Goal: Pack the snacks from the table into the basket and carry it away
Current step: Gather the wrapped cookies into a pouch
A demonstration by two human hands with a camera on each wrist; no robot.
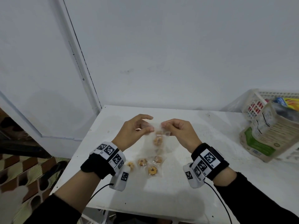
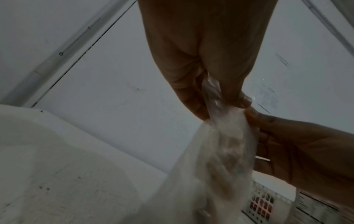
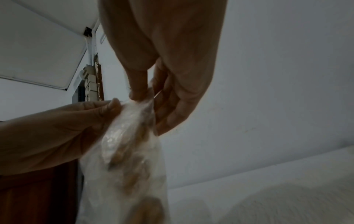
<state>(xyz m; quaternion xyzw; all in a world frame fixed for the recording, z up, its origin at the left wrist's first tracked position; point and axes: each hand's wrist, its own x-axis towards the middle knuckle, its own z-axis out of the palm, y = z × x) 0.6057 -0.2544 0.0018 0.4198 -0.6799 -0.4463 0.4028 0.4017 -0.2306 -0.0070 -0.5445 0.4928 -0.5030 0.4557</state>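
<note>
Both hands hold a clear plastic bag [image 1: 157,141] of small round cookies above the white table [image 1: 178,188]. My left hand [image 1: 142,126] pinches the bag's top edge on the left, and my right hand [image 1: 168,126] pinches it on the right. In the left wrist view the left hand [image 2: 212,104] pinches the bag [image 2: 220,151] at its mouth. The right wrist view has the right hand [image 3: 141,94] pinching the same bag [image 3: 126,151]. Several wrapped cookies [image 1: 145,165] lie loose on the table under the bag. The white basket [image 1: 252,104] stands at the right edge.
A tan and green snack pouch [image 1: 265,139] leans against the basket, which holds other coloured packets [image 1: 289,105]. A white wall stands close behind the table. To the left the table ends over a patterned floor [image 1: 24,172].
</note>
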